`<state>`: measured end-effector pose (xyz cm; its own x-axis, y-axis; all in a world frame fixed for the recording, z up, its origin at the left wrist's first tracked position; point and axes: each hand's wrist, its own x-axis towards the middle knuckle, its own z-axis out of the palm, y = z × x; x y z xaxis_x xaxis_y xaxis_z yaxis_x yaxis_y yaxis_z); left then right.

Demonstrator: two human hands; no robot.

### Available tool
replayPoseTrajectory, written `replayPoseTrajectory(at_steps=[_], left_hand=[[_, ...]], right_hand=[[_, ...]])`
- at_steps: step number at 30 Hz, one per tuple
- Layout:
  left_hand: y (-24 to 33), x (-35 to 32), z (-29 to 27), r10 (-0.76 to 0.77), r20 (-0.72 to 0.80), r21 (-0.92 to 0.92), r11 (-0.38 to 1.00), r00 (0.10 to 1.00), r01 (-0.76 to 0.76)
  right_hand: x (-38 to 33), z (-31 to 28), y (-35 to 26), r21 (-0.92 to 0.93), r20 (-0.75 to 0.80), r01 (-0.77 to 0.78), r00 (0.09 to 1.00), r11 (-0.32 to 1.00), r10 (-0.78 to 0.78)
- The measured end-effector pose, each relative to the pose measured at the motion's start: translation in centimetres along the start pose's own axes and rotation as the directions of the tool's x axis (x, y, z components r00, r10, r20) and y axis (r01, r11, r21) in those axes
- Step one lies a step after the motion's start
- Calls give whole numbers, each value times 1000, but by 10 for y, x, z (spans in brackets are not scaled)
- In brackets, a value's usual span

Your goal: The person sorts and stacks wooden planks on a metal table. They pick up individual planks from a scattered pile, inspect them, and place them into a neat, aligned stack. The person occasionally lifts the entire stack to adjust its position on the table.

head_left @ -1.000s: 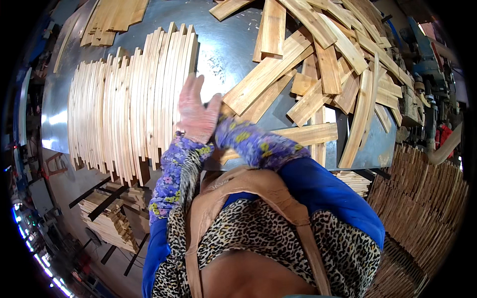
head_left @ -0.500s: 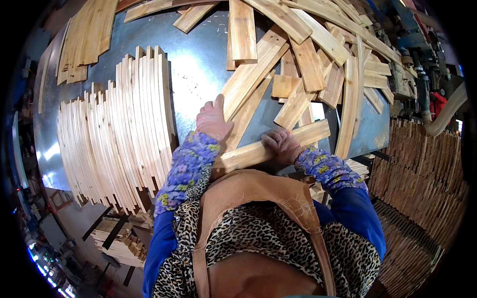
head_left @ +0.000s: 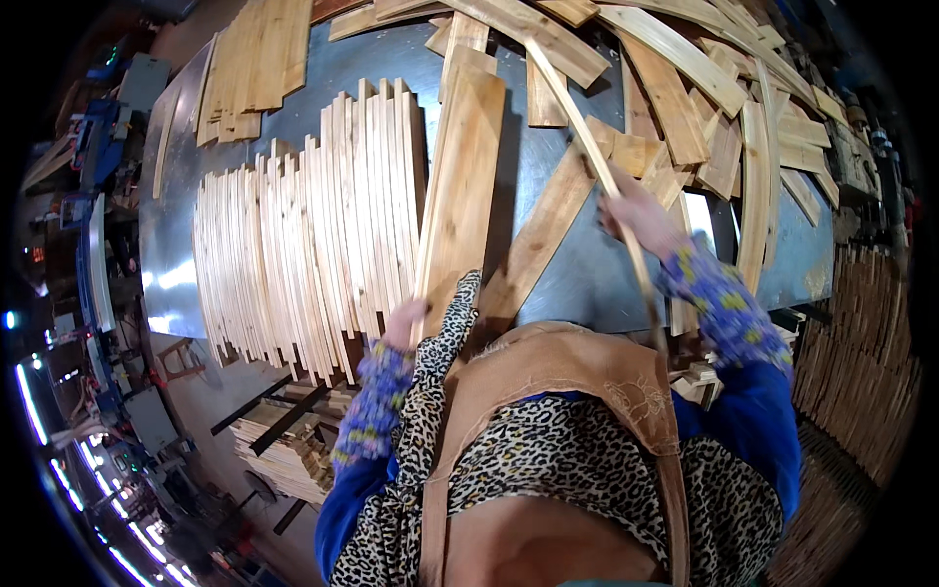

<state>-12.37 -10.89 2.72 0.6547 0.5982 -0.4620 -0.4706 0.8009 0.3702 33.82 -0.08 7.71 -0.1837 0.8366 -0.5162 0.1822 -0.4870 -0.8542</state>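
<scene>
My left hand point(head_left: 403, 323) is closed on the left edge, near the lower end, of a wide wooden board point(head_left: 462, 176), which stands tilted beside the row of strips. What looks like another board shows along its edge. In my right hand point(head_left: 636, 210) is a long wooden slat point(head_left: 579, 122), turned so that its narrow edge shows; its lower end reaches close to my apron. The fingers of that hand are partly blurred. Between my hands a flat board point(head_left: 548, 220) lies slantwise on the metal table point(head_left: 587, 264). To the left stands a tight row of pale strips point(head_left: 313, 225) on edge.
Loose boards point(head_left: 675, 93) lie criss-crossed over the far right of the table. A flat stack of boards point(head_left: 256, 64) rests at the far left. Stacked wood point(head_left: 851, 342) stands beyond the right edge, with more timber point(head_left: 284, 450) below the left edge.
My left hand has shifted to the near end of boards now upright against the row. My right hand has lifted and turned a board on edge. The view has swung, moving the table rightward.
</scene>
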Motion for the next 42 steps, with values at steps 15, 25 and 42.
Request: replayPoseTrajectory(at_steps=[15,25,42], left_hand=[[19,78,66,330,-494,587,809,805,29],[-42,54,56,611,-489,824,90,622,560],[-69,56,18,707,-295,906,-6,642,423]], right_hand=[[136,140,19,425,-7,-138,988,895,156],[82,212,40,-375,173,238,967,896,-185],[356,120,-254,-980,200,183,858,-81,-472]])
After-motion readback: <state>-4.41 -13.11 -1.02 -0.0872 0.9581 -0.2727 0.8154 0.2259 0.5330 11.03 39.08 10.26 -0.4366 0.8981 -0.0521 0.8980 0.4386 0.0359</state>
